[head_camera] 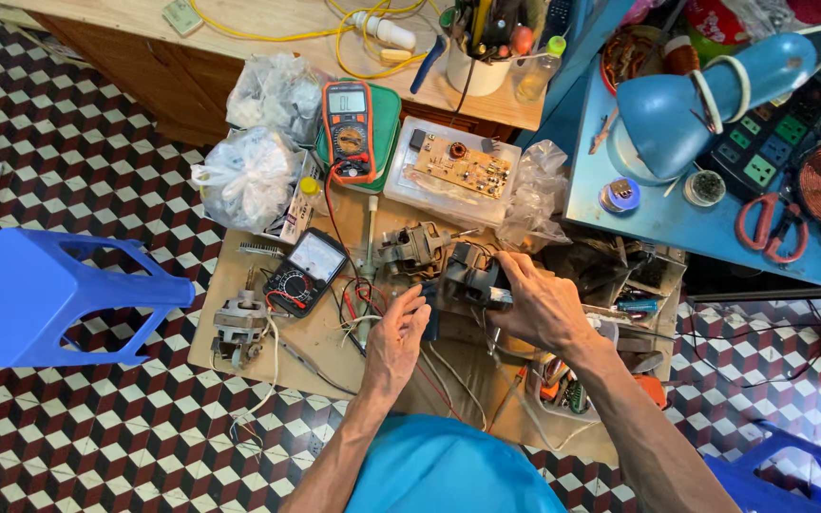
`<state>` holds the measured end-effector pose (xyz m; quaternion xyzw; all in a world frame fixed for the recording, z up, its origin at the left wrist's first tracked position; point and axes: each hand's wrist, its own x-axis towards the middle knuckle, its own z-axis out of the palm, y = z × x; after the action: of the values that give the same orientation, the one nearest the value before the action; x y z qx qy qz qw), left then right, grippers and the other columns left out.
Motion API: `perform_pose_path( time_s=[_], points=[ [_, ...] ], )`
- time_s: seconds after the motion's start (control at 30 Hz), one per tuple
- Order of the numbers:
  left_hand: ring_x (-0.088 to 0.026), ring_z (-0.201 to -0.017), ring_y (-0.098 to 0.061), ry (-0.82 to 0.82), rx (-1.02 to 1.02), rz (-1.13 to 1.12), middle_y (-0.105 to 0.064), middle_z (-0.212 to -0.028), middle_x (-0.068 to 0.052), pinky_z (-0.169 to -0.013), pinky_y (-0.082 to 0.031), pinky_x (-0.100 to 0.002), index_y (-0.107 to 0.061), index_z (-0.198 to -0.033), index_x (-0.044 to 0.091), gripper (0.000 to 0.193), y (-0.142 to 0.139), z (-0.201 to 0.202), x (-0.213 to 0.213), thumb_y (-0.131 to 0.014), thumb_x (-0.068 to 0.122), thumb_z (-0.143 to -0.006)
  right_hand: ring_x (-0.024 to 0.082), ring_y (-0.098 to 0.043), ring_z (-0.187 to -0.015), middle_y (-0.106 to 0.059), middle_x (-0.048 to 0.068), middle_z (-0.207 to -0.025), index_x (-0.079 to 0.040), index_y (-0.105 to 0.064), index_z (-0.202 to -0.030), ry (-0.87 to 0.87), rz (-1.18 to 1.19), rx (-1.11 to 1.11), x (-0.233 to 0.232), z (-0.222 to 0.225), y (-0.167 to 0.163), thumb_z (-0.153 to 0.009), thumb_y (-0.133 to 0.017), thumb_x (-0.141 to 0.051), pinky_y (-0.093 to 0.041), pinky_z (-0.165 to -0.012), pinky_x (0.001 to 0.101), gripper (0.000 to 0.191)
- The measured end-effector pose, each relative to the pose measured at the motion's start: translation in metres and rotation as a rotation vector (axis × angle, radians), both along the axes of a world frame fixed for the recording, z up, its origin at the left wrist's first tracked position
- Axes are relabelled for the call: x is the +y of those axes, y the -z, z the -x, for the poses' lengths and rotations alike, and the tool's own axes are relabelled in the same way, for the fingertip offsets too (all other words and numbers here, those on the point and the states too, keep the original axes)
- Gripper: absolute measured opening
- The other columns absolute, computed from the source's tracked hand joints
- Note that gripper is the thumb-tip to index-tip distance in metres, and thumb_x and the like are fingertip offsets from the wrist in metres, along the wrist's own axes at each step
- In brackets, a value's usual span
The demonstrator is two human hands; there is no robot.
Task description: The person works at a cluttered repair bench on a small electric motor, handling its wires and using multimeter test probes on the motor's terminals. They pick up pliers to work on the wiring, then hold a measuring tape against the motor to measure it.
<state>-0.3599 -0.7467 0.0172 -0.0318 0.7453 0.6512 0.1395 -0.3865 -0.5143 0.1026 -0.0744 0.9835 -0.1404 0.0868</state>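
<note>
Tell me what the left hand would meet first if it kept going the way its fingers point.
Probably the dark motor part that the right hand grips; the left hand points up toward it, fingertips nearly there, though depth is unclear.

To your left a blue plastic stool (45,294) stands on the checkered floor (97,161). Ahead you have an orange multimeter (350,130) on a green tray (387,114), beside a circuit board (463,163). To your right, red scissors (769,228) lie on the blue table (658,218) under a blue lamp (705,95).
</note>
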Motion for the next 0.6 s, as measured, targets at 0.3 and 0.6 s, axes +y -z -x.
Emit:
perform_pose_path(
  time_s=[0.3,0.6],
  points=[
    [-0.032,-0.123,-0.065,0.153,0.363,0.125,-0.062,-0.139,-0.018,-0.094,-0.058,-0.039,-0.06,-0.135,0.004,0.047,-0.017,0.031,0.012,-0.068,0.029,-0.097,0.037,-0.071,-0.097,-0.057,0.016,-0.14,-0.008,-0.047,-0.148,0.225,0.089,0.054,0.011,-0.037,-0.025,-0.075,-0.077,-0.048,-0.059,-0.077,0.0448,0.088],
    [-0.03,-0.123,-0.067,0.232,0.492,0.182,-0.068,-0.133,-0.014,-0.102,-0.055,-0.038,-0.065,-0.131,0.006,0.033,-0.035,0.046,0.029,-0.067,0.017,-0.1,0.015,-0.061,-0.091,-0.067,0.016,-0.105,0.005,-0.065,-0.115,0.999,1.075,0.613,0.055,-0.159,-0.045,-0.124,-0.031,-0.049,-0.05,-0.086,0.0264,0.064]
  ],
)
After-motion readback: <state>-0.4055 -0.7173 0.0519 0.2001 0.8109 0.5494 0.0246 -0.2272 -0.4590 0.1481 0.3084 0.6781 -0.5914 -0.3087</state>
